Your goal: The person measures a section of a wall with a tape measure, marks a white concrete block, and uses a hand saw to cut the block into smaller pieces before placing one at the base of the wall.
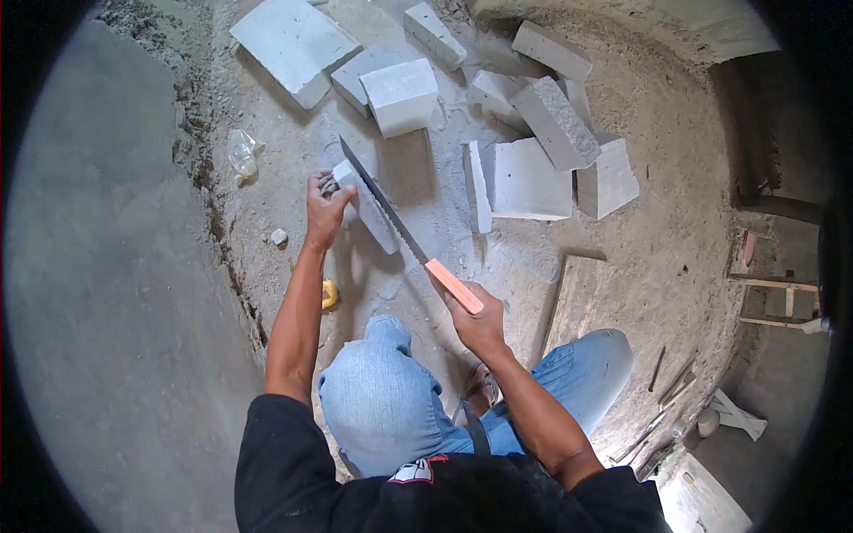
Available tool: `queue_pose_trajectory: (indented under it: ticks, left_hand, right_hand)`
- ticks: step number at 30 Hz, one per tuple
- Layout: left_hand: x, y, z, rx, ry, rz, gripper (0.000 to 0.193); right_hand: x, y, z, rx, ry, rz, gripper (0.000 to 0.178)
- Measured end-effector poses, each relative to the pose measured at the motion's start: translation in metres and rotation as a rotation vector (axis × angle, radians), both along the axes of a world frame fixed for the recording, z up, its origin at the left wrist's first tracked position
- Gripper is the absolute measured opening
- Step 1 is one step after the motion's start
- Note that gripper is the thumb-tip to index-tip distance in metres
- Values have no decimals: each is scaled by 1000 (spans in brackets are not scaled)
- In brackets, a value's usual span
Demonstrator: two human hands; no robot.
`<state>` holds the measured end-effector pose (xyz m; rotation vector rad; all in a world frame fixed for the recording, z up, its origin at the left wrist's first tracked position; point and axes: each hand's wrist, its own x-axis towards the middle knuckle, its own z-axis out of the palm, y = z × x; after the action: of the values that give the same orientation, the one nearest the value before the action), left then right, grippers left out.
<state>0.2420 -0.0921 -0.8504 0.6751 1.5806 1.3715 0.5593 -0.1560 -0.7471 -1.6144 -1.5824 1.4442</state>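
Observation:
My left hand (pixel 330 202) grips the upper end of a narrow, pale grey block piece (pixel 375 222), which slants down to the right over the dusty ground. In my right hand (pixel 475 318) is a hand saw (pixel 382 197), held by its orange handle (pixel 454 286). The long dark blade runs up and to the left along the right side of the block piece, its toothed edge facing that piece. Whether the teeth touch it I cannot tell. My fingers on the far side of the handle are partly hidden.
Several cut light blocks (pixel 533 182) lie beyond my hands, with a larger slab (pixel 293 49) at the far left. A yellow tape measure (pixel 330 294) sits by my left forearm, near a clear plastic bag (pixel 243 153). A board (pixel 576 298) lies beside my right knee.

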Motion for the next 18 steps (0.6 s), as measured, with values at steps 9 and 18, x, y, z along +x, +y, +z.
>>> queue_pose_trajectory:
  ticks: [9,18]
  left_hand:
    - [-21,-7,36,145,455,-140,93]
    - [-21,2,53,-24,728,-272,87]
  right_hand:
    - [-35,12,37,165,149,10,22]
    - [-48,20,37,261,136,57,21]
